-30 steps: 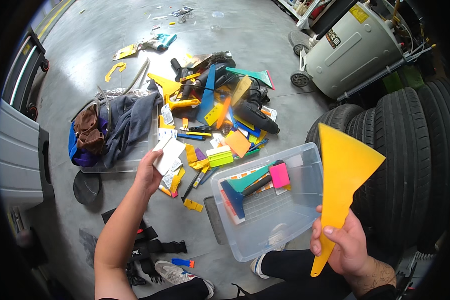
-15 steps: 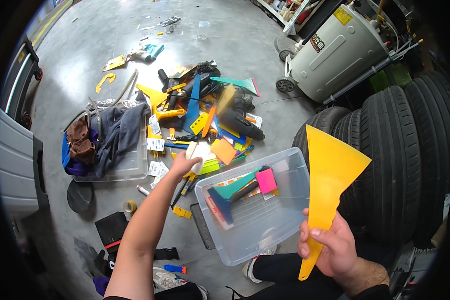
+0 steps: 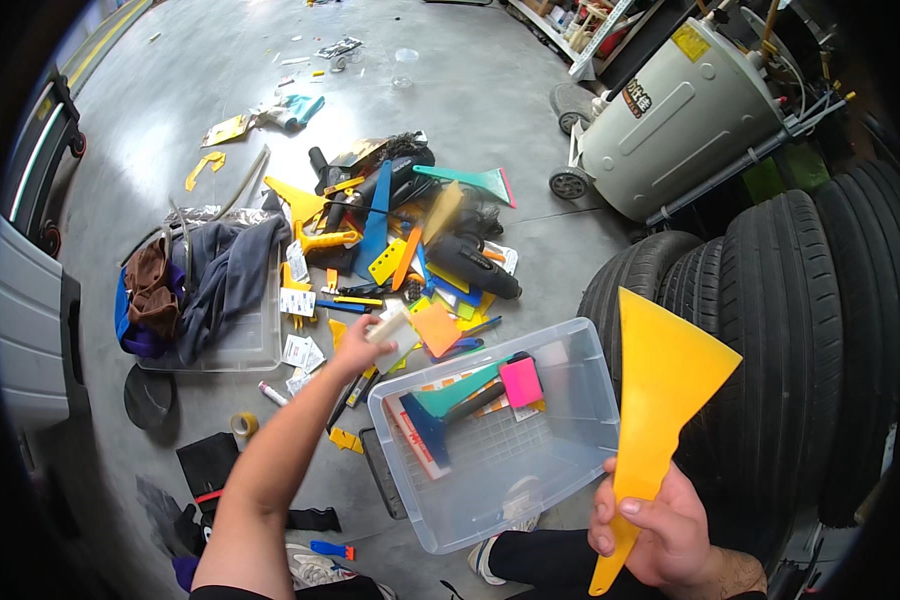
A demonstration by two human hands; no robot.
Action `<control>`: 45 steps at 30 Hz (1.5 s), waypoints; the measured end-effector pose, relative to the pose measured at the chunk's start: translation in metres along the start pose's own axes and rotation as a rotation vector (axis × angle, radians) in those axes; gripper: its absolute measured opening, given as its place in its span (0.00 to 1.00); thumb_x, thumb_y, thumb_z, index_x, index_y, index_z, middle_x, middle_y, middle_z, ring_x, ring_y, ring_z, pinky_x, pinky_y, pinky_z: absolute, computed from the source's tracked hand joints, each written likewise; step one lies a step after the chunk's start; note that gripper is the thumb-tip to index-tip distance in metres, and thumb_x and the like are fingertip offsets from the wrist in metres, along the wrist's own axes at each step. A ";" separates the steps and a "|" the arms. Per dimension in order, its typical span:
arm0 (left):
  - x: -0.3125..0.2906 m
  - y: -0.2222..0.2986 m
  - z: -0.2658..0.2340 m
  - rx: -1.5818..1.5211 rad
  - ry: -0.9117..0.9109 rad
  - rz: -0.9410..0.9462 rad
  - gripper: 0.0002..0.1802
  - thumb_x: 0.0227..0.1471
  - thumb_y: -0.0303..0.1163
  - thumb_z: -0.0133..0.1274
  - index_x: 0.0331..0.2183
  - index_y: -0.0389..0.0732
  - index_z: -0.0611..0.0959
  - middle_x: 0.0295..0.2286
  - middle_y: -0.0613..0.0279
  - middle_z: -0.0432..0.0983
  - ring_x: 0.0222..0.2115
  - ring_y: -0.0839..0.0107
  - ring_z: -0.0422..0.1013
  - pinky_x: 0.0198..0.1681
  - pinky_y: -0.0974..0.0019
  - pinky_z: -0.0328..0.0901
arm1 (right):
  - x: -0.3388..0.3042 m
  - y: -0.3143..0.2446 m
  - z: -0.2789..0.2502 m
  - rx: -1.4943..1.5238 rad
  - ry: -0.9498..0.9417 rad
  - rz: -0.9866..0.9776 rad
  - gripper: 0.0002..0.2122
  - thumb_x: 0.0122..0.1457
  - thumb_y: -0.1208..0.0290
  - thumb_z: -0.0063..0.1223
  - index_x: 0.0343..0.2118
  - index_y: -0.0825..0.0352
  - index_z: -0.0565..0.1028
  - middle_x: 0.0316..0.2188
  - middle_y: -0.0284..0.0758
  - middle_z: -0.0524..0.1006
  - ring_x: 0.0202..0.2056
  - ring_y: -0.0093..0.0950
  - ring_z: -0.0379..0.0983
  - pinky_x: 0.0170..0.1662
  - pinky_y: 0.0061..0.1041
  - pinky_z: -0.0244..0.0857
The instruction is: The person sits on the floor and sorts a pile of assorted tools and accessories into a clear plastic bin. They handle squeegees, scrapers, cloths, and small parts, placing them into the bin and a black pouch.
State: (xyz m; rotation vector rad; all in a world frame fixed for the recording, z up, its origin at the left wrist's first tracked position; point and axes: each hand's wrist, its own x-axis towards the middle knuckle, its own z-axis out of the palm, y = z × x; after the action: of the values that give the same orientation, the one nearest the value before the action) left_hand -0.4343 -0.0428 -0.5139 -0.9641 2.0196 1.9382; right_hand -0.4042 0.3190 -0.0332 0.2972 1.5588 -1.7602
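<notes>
In my right hand (image 3: 665,525) a large yellow fan-shaped scraper (image 3: 670,370) stands upright, its handle wrapped by my fingers. My left hand (image 3: 363,345) is closed on a whitish flat scraper (image 3: 388,326), partly hidden and a little blurred, at the near edge of a tool pile. Between my hands sits a clear plastic bin (image 3: 540,475). Inside it lie a teal scraper (image 3: 465,388), a dark blue blade (image 3: 427,435), a pink block (image 3: 521,383) and a white-and-red strip (image 3: 420,440).
The heaped pile holds a blue scraper (image 3: 374,225), a black heat gun (image 3: 475,265) and an orange square (image 3: 435,328). At left, cloths (image 3: 225,270) fill another clear bin. Tires (image 3: 780,320) and a grey tank (image 3: 680,120) stand at right. A tape roll (image 3: 243,425) lies near my left arm.
My left hand has lifted the whitish scraper slightly and drawn it toward me, nearer the clear bin. The view has shifted a little; my right hand still holds the yellow scraper.
</notes>
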 end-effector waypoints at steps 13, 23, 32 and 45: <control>-0.019 0.004 -0.103 -1.044 -0.157 0.024 0.31 0.59 0.34 0.64 0.63 0.41 0.81 0.59 0.53 0.83 0.62 0.53 0.79 0.69 0.45 0.73 | 0.012 0.008 0.009 -0.073 -0.002 0.053 0.22 0.69 0.76 0.55 0.65 0.70 0.67 0.39 0.45 0.80 0.32 0.36 0.79 0.41 0.37 0.76; 0.018 -0.012 -0.045 -0.856 -0.089 -0.103 0.28 0.67 0.39 0.70 0.62 0.39 0.81 0.54 0.58 0.87 0.50 0.61 0.86 0.51 0.55 0.80 | 0.033 0.010 0.016 -0.101 -0.021 0.129 0.24 0.73 0.75 0.55 0.70 0.69 0.67 0.44 0.43 0.77 0.36 0.33 0.76 0.41 0.31 0.72; 0.070 -0.011 0.052 0.471 0.194 0.422 0.29 0.51 0.42 0.78 0.47 0.36 0.86 0.52 0.42 0.81 0.55 0.39 0.76 0.59 0.44 0.73 | 0.024 0.015 0.005 -0.064 0.120 0.149 0.24 0.73 0.74 0.57 0.69 0.70 0.68 0.44 0.42 0.78 0.36 0.33 0.78 0.41 0.31 0.74; 0.050 0.018 0.015 -0.167 0.280 0.495 0.27 0.57 0.35 0.77 0.51 0.37 0.81 0.44 0.47 0.89 0.45 0.54 0.87 0.49 0.55 0.79 | 0.007 0.030 0.003 -0.087 0.230 0.136 0.25 0.73 0.73 0.59 0.69 0.71 0.69 0.43 0.43 0.79 0.35 0.33 0.78 0.40 0.31 0.75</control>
State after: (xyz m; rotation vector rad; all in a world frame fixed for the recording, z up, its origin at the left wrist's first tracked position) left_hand -0.4874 -0.0455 -0.5283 -0.8698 2.4743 2.3631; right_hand -0.3883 0.3146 -0.0599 0.5657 1.7281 -1.5925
